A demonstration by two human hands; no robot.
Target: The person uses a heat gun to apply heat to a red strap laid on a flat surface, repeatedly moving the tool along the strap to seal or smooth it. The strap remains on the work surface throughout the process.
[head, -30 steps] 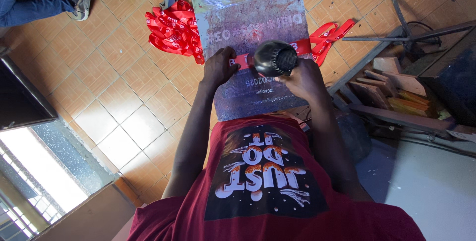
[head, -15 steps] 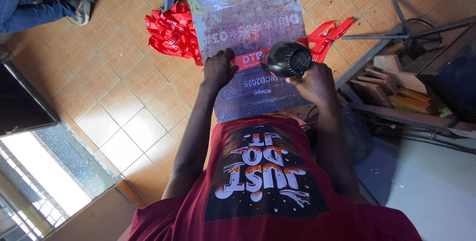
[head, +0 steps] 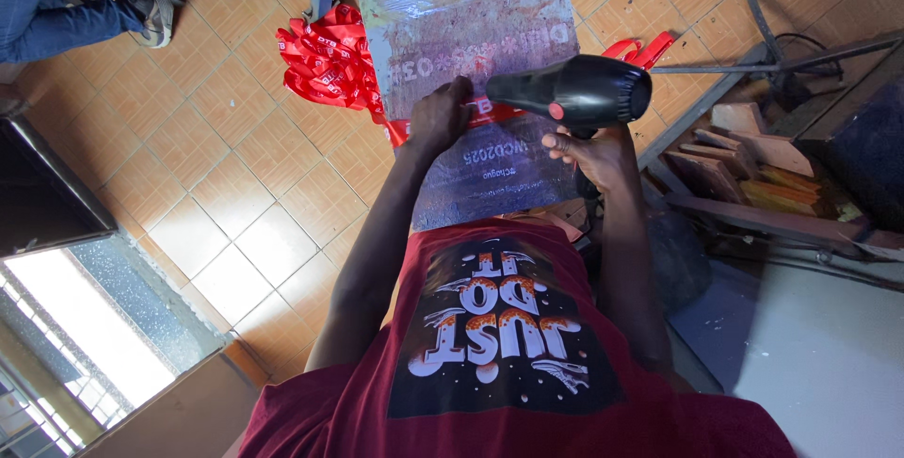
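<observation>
Tan tile floor [head: 235, 128] under grey board [head: 471, 34].

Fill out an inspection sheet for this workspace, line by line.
Surface: a grey printing board with mirrored lettering, over an orange tiled floor.
Job's things: a black hair dryer, nozzle aimed left over the board; a red ribbon lies across the board.
Clutter: a heap of red ribbons left of the board; wooden pieces on a metal frame at right.
Hands: left hand presses on the ribbon; right hand grips the dryer's handle.
Cables: a dark cord near the frame at upper right.
Surroundings: another person's leg and shoe at upper left; a bright window at lower left.
</observation>
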